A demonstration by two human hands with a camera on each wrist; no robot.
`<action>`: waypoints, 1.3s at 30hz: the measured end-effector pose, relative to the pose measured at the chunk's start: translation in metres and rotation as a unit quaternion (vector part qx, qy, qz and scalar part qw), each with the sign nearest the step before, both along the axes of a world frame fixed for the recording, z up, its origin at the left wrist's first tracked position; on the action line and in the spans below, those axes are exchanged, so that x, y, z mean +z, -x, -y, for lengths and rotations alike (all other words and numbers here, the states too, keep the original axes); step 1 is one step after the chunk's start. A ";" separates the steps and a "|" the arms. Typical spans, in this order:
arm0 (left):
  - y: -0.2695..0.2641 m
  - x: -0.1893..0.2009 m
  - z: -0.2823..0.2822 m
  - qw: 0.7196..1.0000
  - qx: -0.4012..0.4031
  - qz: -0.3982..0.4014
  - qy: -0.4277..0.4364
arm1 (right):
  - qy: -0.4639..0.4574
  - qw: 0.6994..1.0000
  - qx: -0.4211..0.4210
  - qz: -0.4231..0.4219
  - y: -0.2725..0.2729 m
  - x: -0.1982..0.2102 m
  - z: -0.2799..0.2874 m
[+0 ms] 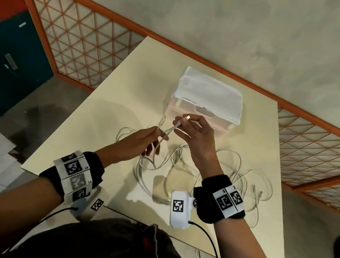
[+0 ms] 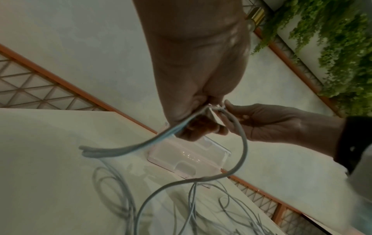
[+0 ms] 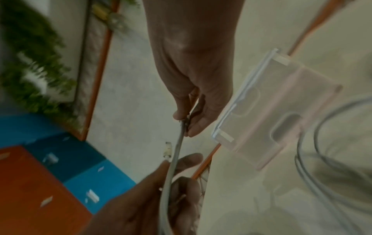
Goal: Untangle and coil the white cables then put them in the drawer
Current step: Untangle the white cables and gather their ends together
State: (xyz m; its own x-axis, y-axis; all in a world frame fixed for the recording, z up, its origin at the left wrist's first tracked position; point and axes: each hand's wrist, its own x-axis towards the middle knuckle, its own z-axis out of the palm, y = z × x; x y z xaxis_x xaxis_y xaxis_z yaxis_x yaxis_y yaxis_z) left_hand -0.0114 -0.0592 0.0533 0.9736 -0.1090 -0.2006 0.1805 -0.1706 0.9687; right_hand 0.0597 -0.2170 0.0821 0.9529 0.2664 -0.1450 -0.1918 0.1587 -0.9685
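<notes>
Two hands are raised above the table (image 1: 107, 102), each pinching a white cable end. Nearest the person, the tangled white cables (image 1: 243, 178) lie in loose overlapping loops on the tabletop, beneath and to the right of the wrists; one strand hangs over the near table edge. Left hand (image 1: 138, 144): thumb and fingers closed around a doubled length of cable, with one connector (image 1: 162, 120) projecting upward past the fingertips. Right hand (image 1: 196, 137): thumb and forefinger pinch a second connector (image 1: 186, 117), the remaining fingers loosely extended. The two held strands cross between the hands. Beyond the hands, a translucent drawer unit (image 1: 207, 103) stands on the table, its drawer closed and a white cloth (image 1: 211, 91) draped over the top.
</notes>
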 end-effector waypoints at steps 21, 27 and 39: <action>-0.005 0.016 0.014 0.999 0.034 0.023 0.034 | 0.049 0.997 0.044 0.050 0.007 0.002 -0.010; -0.006 0.020 0.012 0.997 0.013 -0.010 0.070 | 0.057 0.996 0.051 0.053 0.003 0.003 -0.010; -0.017 0.064 -0.002 0.936 0.035 0.015 0.350 | 0.217 0.891 0.396 0.041 0.032 -0.017 -0.020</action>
